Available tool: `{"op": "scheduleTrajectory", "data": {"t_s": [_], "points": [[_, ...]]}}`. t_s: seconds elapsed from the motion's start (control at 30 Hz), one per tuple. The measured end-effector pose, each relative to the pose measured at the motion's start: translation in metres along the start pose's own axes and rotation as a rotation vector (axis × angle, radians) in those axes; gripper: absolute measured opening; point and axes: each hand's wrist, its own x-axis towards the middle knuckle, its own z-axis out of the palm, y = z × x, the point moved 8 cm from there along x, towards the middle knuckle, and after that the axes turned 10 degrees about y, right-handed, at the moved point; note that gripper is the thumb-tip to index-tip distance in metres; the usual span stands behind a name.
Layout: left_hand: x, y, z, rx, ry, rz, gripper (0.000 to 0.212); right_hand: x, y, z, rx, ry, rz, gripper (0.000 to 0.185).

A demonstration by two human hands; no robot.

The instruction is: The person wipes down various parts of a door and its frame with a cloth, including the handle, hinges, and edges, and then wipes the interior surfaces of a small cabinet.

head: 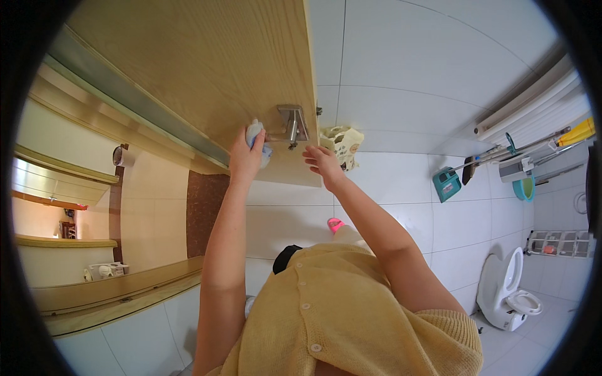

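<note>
A wooden door (211, 61) with pale grain stands ajar in front of me. Near its free edge is a metal lever handle (292, 124) on a square plate. My left hand (247, 152) grips a crumpled white and bluish cloth (255, 131) close to the door's face, just left of the handle. Whether the cloth touches the wood is hard to tell. My right hand (324, 167) is by the door's free edge, below and right of the handle. Its fingers are slightly bent and apart, with nothing seen in them.
A printed cream bag (345, 143) rests on the tiled floor behind the door edge. Rightward are a teal dustpan (447, 184), a broom (469, 170), mops, a green basin (524, 188) and a white toilet (501, 291). Through the doorway at left lies a brown-floored passage (207, 207).
</note>
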Motion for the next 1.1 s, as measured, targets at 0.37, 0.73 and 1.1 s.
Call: {"op": "scheduleTrajectory", "data": {"t_s": [0.37, 0.73, 1.1], "points": [[-0.029, -0.042, 0.039, -0.458, 0.028, -0.39, 0.049, -0.01, -0.045, -0.043, 0.07, 0.148, -0.142, 0.015], [-0.022, -0.007, -0.027, 0.312, -0.03, -0.036, 0.049, -0.098, -0.245, 0.038, -0.027, 0.153, -1.258, 0.025], [-0.024, 0.146, -0.105, -1.602, -0.298, -0.133, 0.069, -0.203, -0.226, 0.149, -0.583, -0.317, -1.925, 0.054]]}}
